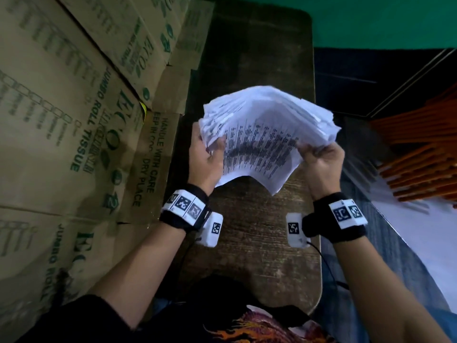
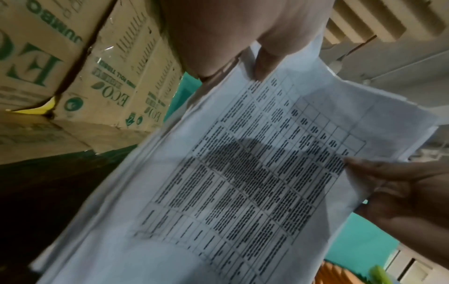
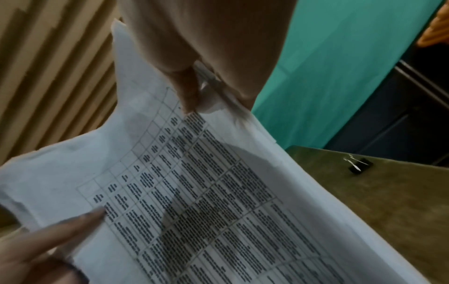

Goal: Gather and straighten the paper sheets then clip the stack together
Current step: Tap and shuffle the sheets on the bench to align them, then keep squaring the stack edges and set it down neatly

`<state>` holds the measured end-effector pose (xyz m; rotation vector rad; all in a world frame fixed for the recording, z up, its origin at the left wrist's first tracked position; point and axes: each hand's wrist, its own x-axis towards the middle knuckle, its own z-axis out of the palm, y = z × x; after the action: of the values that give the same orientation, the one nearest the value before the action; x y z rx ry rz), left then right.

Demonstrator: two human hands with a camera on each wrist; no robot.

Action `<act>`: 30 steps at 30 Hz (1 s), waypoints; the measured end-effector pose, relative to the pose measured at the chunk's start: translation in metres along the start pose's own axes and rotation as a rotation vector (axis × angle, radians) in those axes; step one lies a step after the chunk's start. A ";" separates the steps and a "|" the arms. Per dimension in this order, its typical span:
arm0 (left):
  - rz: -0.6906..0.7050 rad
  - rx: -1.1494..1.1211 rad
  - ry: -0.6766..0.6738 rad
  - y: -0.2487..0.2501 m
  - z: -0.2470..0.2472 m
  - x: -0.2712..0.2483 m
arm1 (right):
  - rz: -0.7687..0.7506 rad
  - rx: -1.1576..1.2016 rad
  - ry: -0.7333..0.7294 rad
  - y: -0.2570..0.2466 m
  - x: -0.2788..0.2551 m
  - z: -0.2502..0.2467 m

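A thick, uneven stack of printed paper sheets [image 1: 264,134] is held up in the air above a dark wooden table [image 1: 254,243]. My left hand [image 1: 206,154] grips its left edge, thumb on the printed face [image 2: 264,63]. My right hand [image 1: 321,157] pinches the right edge [image 3: 192,96]. The sheets [image 2: 243,182] fan out and bend, their edges not aligned. A black binder clip [image 3: 360,166] lies on the table beyond the stack, seen only in the right wrist view.
Stacked cardboard boxes [image 1: 74,120] printed in green stand close along the table's left side. A green wall [image 1: 371,21] is behind. Orange slats [image 1: 420,157] and a white surface [image 1: 420,233] lie to the right.
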<state>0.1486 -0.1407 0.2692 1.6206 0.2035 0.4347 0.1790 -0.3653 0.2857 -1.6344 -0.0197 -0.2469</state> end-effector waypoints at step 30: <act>-0.838 0.552 -0.341 -0.151 -0.026 -0.027 | 0.449 -1.272 -0.689 0.131 0.011 0.028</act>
<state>0.1328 -0.1119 0.1175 1.9284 0.7506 -0.5853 0.2147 -0.3501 0.1567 -2.8375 -0.0192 0.8326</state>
